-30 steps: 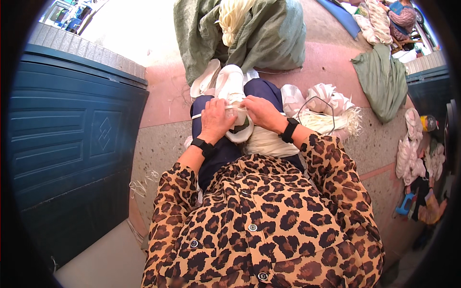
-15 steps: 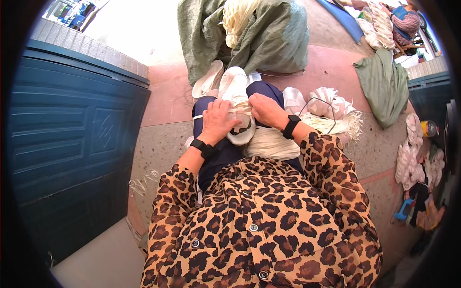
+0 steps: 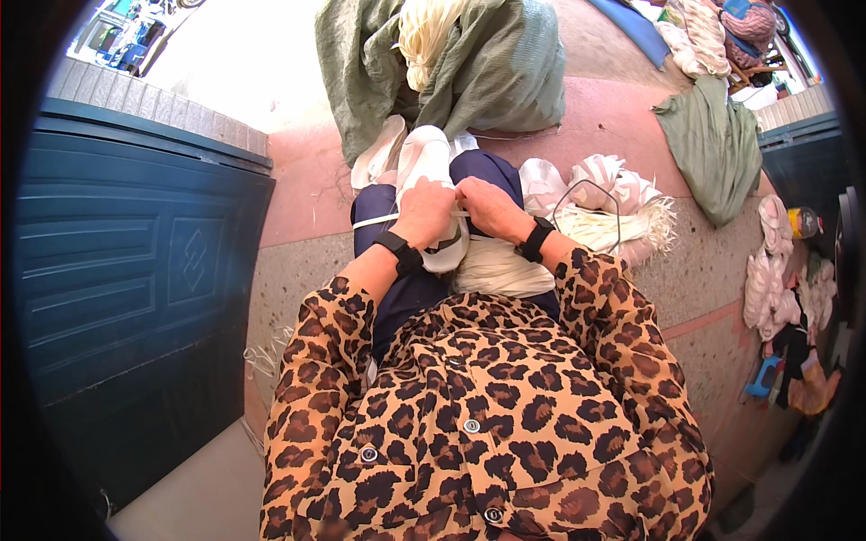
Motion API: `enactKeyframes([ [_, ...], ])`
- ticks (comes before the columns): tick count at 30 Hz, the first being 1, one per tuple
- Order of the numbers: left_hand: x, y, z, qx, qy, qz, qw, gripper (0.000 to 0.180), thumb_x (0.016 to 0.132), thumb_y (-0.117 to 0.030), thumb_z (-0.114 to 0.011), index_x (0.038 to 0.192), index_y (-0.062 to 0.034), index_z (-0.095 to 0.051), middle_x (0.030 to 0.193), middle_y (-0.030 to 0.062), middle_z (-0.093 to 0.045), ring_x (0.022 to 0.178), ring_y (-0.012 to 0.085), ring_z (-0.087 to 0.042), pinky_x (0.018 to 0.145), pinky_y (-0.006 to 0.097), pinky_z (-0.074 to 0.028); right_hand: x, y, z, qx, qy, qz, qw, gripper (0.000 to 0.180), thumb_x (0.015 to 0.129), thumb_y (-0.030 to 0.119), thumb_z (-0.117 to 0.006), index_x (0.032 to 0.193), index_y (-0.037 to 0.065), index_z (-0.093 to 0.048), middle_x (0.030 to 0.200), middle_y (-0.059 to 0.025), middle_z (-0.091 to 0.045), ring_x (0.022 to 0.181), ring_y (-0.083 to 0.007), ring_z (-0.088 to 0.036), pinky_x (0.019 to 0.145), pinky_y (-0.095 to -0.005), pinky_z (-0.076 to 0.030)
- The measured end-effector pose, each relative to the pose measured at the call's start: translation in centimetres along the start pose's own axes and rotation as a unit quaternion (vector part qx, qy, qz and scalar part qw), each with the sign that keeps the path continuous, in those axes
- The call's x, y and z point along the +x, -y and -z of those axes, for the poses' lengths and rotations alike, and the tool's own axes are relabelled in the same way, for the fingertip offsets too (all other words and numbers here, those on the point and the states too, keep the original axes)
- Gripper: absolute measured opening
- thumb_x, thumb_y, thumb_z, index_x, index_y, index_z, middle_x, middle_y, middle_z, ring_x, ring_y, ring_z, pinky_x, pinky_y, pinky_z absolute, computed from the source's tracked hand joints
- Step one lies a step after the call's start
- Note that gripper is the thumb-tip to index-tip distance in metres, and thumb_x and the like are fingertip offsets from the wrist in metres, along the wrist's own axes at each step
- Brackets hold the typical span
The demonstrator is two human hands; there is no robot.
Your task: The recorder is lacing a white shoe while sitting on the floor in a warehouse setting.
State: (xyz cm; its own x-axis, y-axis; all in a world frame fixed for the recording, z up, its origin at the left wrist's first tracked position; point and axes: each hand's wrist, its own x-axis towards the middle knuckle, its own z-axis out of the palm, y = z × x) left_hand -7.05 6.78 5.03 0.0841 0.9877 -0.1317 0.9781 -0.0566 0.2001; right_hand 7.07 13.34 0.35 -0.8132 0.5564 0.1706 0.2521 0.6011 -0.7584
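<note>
A white shoe [image 3: 424,155] lies on my lap between my thighs, its toe pointing away from me. A narrow pale strip [image 3: 374,220] runs over my left thigh toward the shoe and shows again beside my right hand. My left hand [image 3: 426,209] is closed on the strip above the middle of the shoe, covering much of it. Close against it, my right hand [image 3: 489,206] pinches the strip at the shoe's right side. The fingertips of both hands are partly hidden. A bundle of long cream strands [image 3: 503,268] lies across my lap under my right wrist.
A green woven sack [image 3: 505,72] with cream strands [image 3: 428,41] stands ahead. White shoes [image 3: 541,187] and a strand bundle [image 3: 622,224] with a bent wire [image 3: 616,203] lie to the right. A blue panelled door [image 3: 135,270] borders the left. Pale bundles [image 3: 769,302] lie far right.
My left hand has moved right and come up to my right hand, its spread fingers now closed over the shoe. The whole view has shifted slightly.
</note>
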Motion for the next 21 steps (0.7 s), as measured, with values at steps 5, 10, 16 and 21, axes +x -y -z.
enactKeyframes([
  [5,1.1,-0.8,0.1,0.033,-0.132,-0.080,0.987,0.006,0.069,-0.009,-0.054,0.072,-0.0045,-0.052,0.070,0.0089,-0.054,0.073,0.0251,-0.053,0.062,0.036,-0.045,0.5,-0.9,-0.3,0.036,-0.025,-0.051,0.998,0.007,0.079,0.005,-0.047,0.086,0.001,-0.045,0.081,-0.0195,-0.052,0.080,-0.0386,-0.050,0.067,-0.0417,-0.040],
  [10,0.5,0.9,0.0,-0.039,-0.155,-0.135,0.978,0.011,0.069,-0.004,-0.051,0.078,-0.0030,-0.045,0.070,0.0111,-0.049,0.072,0.0283,-0.050,0.064,0.037,-0.042,0.7,-0.7,-0.1,0.183,-0.051,-0.105,0.976,0.011,0.078,0.001,-0.045,0.089,0.000,-0.046,0.078,-0.0179,-0.056,0.076,-0.0340,-0.055,0.067,-0.0372,-0.043],
  [16,-1.8,1.9,0.8,-0.107,-0.138,-0.109,0.979,0.013,0.068,-0.002,-0.053,0.079,-0.0011,-0.044,0.076,0.0139,-0.050,0.076,0.0306,-0.049,0.067,0.038,-0.042,0.8,-0.4,0.1,0.246,-0.047,-0.107,0.962,0.014,0.078,-0.001,-0.044,0.092,-0.001,-0.047,0.078,-0.0125,-0.058,0.074,-0.0254,-0.057,0.068,-0.0315,-0.044],
  [21,-3.1,1.7,0.6,-0.066,-0.209,-0.150,0.964,0.013,0.068,0.000,-0.051,0.080,-0.0028,-0.047,0.079,0.0113,-0.052,0.076,0.0270,-0.051,0.065,0.034,-0.044,1.6,0.4,0.2,0.245,-0.019,-0.097,0.964,0.014,0.080,0.000,-0.043,0.092,-0.001,-0.049,0.078,-0.0122,-0.058,0.075,-0.0252,-0.056,0.068,-0.0312,-0.044],
])
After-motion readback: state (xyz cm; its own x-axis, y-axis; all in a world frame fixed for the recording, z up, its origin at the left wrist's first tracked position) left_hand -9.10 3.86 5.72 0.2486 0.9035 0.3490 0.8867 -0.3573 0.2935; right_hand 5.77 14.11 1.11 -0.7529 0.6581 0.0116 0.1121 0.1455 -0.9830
